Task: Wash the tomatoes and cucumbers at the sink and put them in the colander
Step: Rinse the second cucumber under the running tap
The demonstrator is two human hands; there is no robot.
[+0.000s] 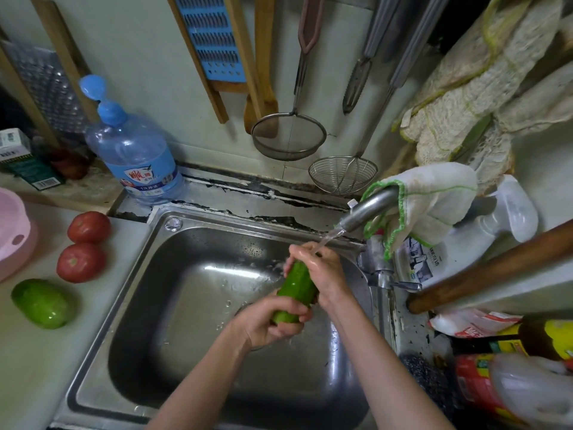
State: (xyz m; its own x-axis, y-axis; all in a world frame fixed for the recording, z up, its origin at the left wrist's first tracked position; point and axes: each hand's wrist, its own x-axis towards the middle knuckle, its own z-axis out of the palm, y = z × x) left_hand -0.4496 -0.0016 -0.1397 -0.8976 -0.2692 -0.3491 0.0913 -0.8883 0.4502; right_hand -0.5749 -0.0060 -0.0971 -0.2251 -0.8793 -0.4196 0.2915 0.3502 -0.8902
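a: both hands are gripping the cucumber [296,293] over the sink [173,243], left hand [273,321] low, right hand [322,271] high.
b: it should be turning under the tap's [369,209] stream, thumbs rubbing each side.

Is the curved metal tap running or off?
Running: water streams from the curved metal tap onto the right hand holding the green cucumber.
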